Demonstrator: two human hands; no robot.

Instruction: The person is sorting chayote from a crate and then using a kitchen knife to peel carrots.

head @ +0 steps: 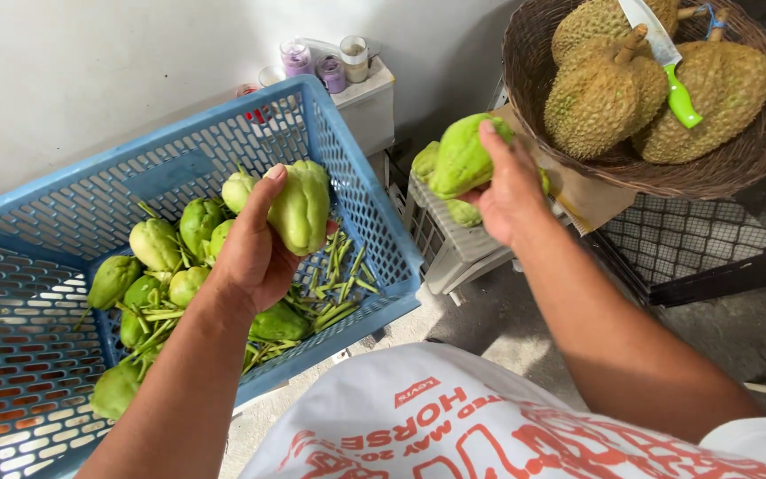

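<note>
basket: a round brown basket [525,62] holds spiky fruits [596,102]
knife: a green-handled knife [667,62] lies on them

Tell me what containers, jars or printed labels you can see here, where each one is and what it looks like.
Blue plastic crate: left, rectangular, lattice walls.
Small jars: on a white ledge behind the crate, clear with purple and pale contents.
Wicker basket: upper right, round, brown.
White crate: centre, slatted.
Shirt print: bottom, red on white.
</note>
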